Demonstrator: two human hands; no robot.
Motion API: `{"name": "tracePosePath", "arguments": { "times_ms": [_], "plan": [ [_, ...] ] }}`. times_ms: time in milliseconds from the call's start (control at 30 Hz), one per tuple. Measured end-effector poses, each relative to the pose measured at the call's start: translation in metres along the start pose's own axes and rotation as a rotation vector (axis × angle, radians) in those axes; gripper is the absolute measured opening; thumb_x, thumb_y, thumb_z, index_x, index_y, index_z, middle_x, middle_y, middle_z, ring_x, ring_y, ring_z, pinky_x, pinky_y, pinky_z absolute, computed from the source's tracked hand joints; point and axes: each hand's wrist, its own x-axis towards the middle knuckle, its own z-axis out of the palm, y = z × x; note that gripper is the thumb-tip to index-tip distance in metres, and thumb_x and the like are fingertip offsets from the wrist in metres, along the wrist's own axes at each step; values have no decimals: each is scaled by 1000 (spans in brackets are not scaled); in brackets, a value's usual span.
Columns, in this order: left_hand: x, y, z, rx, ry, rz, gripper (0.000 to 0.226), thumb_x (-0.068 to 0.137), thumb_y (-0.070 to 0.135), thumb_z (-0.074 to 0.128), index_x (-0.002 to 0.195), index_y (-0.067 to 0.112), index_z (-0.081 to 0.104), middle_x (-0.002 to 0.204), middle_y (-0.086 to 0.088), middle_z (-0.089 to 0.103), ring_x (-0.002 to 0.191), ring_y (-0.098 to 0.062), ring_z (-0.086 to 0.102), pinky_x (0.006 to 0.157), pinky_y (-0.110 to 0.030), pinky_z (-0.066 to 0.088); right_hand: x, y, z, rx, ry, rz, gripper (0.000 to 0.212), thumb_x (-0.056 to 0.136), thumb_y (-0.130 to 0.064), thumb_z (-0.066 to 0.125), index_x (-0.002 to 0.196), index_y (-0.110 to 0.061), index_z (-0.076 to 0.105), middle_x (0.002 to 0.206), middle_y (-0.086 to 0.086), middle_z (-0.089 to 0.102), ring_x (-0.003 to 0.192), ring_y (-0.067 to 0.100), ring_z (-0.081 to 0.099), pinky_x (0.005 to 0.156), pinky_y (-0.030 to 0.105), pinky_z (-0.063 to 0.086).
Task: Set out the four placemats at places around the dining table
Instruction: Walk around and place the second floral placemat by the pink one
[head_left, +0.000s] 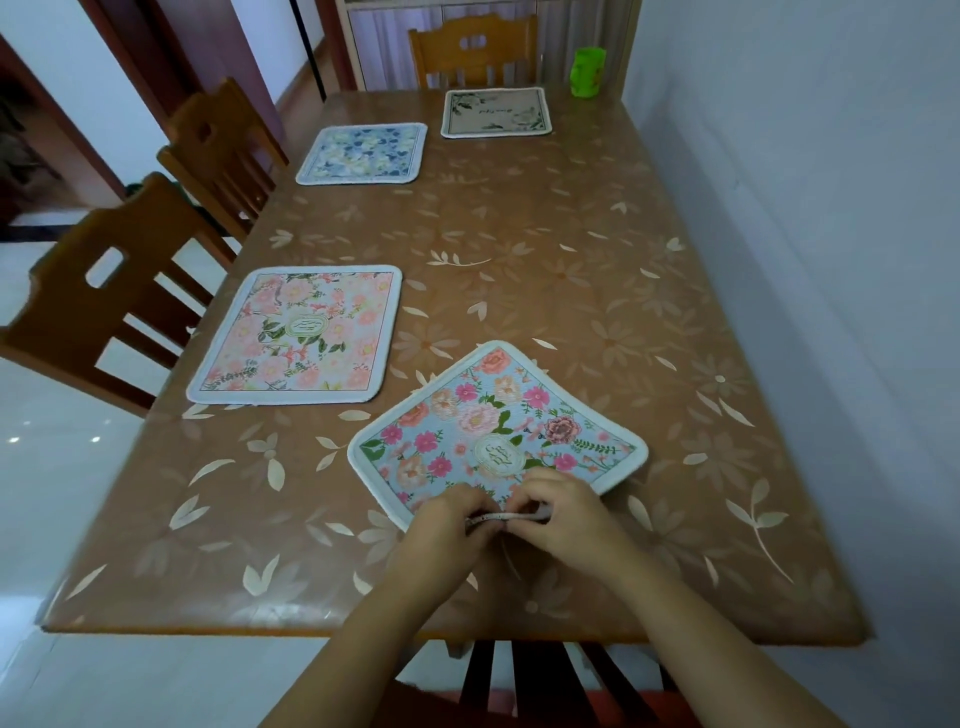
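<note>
Four placemats lie on the brown floral-covered dining table (571, 249). A light-blue mat with pink flowers (493, 431) sits skewed like a diamond near the table's front edge. My left hand (452, 525) and my right hand (561, 512) both pinch its near corner, which is lifted slightly off the table. A pink floral mat (301, 335) lies flat at the near left place. Further back on the left is a blue floral mat (363, 153). A beige mat with dark leaves (496, 111) rests at the far end.
Two wooden chairs (104, 296) stand along the left side, one at the far end (472, 49), and a dark chair back (545, 675) is below my arms. A green cup (588, 71) stands at the far right corner. A wall runs along the table's right side.
</note>
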Motion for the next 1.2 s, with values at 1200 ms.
{"name": "tracePosePath", "arguments": {
  "times_ms": [1200],
  "plan": [
    [81, 83, -95, 102, 456, 231, 4, 81, 10, 65, 81, 12, 68, 75, -1, 59, 70, -15, 50, 54, -20, 30, 48, -67, -128, -192, 474, 37, 7, 77, -14, 70, 83, -17, 70, 81, -6, 60, 74, 5, 50, 60, 8, 34]
  ]
}}
